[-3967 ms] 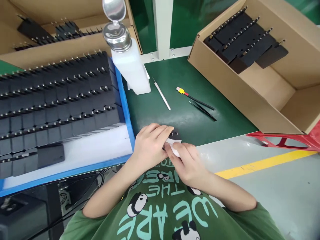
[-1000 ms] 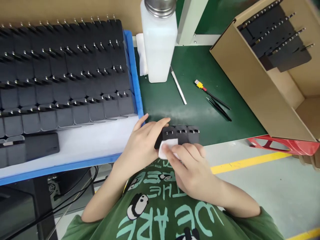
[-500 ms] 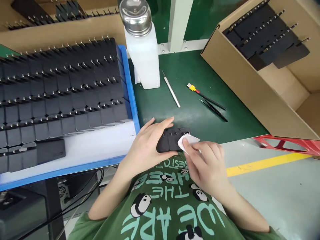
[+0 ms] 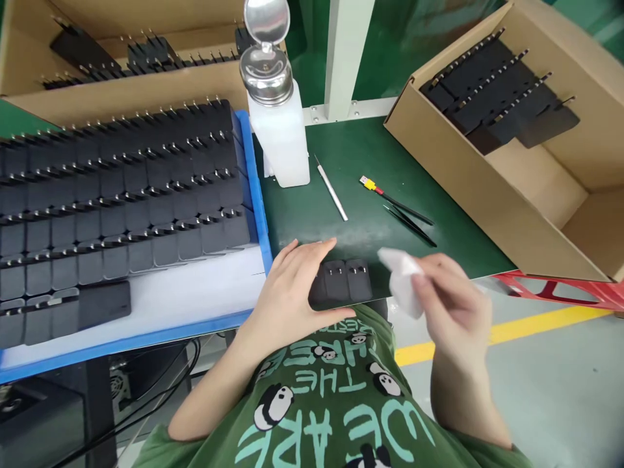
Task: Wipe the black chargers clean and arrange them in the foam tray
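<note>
My left hand (image 4: 297, 289) lies around the left end of a short row of black plug-in power adapters (image 4: 359, 279) at the table's front edge. Its thumb and fingers are apart, the thumb along the near side and the index finger beyond the far side. The hand partly hides the leftmost adapter; metal prongs point up from the others. To the right of the row, my right hand (image 4: 451, 305) is raised and pinches a crumpled white wipe (image 4: 404, 279), clear of the adapters.
A blue-edged tray (image 4: 260, 214) with rows of black adapters stands left. Behind are a white dispenser bottle (image 4: 285, 140) with its metal lid up, a thin knife-like tool (image 4: 331, 192), a USB cable (image 4: 397, 200) and tweezers (image 4: 412, 227). Cardboard boxes (image 4: 468, 188) (image 4: 146, 91) hold more adapters.
My right hand has lifted the wipe off the right-hand adapter and moved right, uncovering its prongs. My left hand stays around the row. The view has tilted up slightly.
</note>
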Demonstrator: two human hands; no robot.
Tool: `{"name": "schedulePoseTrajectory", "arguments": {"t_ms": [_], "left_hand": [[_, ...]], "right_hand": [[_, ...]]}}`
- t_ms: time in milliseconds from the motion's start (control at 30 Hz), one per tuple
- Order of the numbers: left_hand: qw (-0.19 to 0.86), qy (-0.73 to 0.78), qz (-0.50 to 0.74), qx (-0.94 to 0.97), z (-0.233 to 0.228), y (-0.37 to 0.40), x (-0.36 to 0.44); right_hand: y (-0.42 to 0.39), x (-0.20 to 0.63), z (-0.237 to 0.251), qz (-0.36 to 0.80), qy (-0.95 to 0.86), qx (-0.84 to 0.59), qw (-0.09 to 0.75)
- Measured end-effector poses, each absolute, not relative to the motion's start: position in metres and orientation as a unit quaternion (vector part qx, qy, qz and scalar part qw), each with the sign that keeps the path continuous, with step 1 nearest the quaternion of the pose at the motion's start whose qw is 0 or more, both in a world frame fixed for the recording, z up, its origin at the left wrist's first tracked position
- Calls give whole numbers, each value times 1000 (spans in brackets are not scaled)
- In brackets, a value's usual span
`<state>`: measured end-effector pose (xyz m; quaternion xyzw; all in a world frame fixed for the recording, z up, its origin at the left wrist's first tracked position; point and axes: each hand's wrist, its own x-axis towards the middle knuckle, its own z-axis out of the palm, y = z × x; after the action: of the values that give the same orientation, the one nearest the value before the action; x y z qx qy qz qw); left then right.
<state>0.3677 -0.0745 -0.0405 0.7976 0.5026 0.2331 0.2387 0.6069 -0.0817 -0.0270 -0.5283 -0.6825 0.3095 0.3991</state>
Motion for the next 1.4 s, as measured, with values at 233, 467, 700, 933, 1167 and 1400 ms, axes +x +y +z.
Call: {"name": "schedulePoseTrajectory", "arguments": {"t_ms": [233, 467, 700, 933, 1167, 1400], "left_hand": [[43, 378, 332, 863, -30, -94, 390], [25, 390, 378, 839, -64, -106, 399], [24, 399, 389, 830, -89, -109, 403], [53, 406, 389, 825, -91, -110, 404], [72, 399, 399, 823, -93, -110, 402], [43, 391, 430, 813, -88, -108, 403]], "right_hand": [[-61, 605, -51, 396, -650, -509, 402], [-23, 614, -36, 508, -664, -445, 322], [26, 548, -15, 585, -737, -302, 154], [37, 529, -17, 561, -776, -283, 59], [39, 519, -11, 545, -791, -277, 35], [36, 572, -9, 563, -761, -317, 50]]}}
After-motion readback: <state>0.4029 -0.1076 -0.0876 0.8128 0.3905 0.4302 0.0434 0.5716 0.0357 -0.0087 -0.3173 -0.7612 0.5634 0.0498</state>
